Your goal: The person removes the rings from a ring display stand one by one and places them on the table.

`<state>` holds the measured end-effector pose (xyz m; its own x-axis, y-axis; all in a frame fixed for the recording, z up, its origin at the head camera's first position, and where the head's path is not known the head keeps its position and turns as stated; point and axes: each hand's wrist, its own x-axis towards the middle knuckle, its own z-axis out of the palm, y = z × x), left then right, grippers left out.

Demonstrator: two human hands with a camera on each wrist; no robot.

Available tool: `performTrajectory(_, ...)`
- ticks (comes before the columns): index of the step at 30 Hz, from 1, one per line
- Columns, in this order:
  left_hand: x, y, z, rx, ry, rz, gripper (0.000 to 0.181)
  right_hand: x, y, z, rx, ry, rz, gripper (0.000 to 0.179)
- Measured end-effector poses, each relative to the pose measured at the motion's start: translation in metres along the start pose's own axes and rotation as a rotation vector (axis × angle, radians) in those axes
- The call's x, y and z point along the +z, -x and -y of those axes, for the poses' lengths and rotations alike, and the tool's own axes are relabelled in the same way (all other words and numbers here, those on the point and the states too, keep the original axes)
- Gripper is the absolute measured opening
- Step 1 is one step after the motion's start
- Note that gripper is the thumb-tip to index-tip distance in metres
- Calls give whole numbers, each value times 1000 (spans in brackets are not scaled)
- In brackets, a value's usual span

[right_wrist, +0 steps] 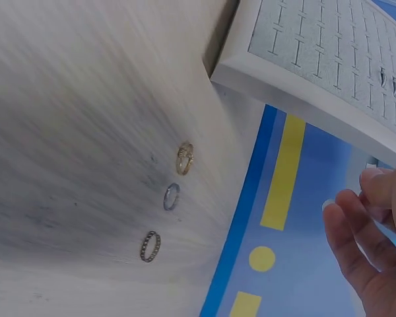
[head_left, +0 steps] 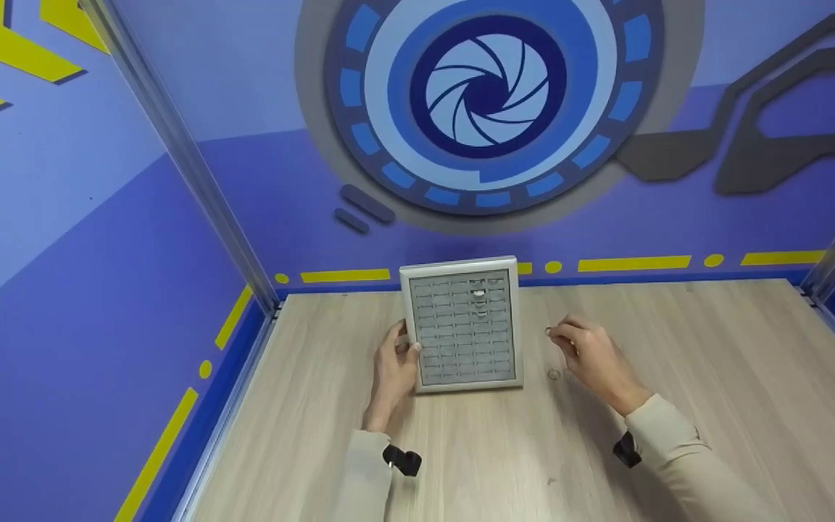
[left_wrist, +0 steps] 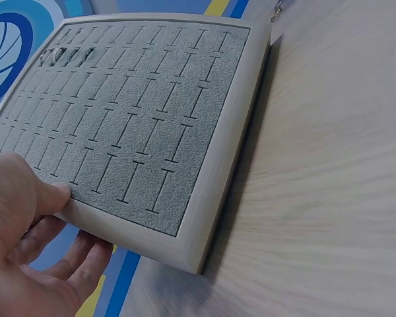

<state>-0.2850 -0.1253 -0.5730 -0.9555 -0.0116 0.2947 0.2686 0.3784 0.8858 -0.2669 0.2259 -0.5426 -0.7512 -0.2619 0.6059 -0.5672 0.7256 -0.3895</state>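
Observation:
My left hand grips the left edge of a ring display board, thumb on the front and fingers behind. The board has a pale frame and a grey padded face with rows of slots, and it stands tilted back on the table. Several rings sit in one column near its upper right. Right of the board, my right hand pinches a small ring between thumb and fingertips, apart from the board. On the table in the right wrist view lie a gold ring, a silvery ring and a dark beaded ring.
The light wooden table ends at a blue and purple printed wall behind the board. Metal posts stand at the corners. Each wrist carries a black strap device.

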Motion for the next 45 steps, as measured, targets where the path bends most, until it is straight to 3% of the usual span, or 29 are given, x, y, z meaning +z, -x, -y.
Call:
performTrajectory(22, 1, 0, 0, 16, -10, -3, 50, 22, 41, -8, 64, 34, 89, 16)
performTrajectory(28, 2, 0, -1, -14, -10, -7, 50, 27, 51, -9, 82, 54, 134, 17)
performTrajectory(45, 1, -1, -4, -24, -5, -5, 51, 30, 62, -13, 180, 56, 257, 15)
